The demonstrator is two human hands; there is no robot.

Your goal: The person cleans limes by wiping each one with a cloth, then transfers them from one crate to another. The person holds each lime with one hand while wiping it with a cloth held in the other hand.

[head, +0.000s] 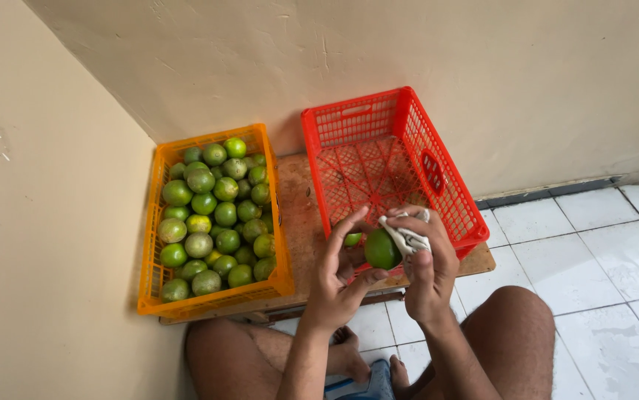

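Wiping step: left hand (340,275) grips the green lime (381,249); right hand (424,259) presses a white cloth (407,235) on it. Likely next: release into red crate (438,174).

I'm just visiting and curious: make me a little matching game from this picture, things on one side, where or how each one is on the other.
Things:
1. orange crate
2. red crate
3. white cloth
4. green citrus fruit

States or places:
A. pressed against the fruit by the right hand
B. almost bare, with one fruit visible inside
C. held on the fingertips of the left hand
D. piled full of green fruit, by the wall corner

Pairs: 1-D, 2-B, 3-A, 4-C
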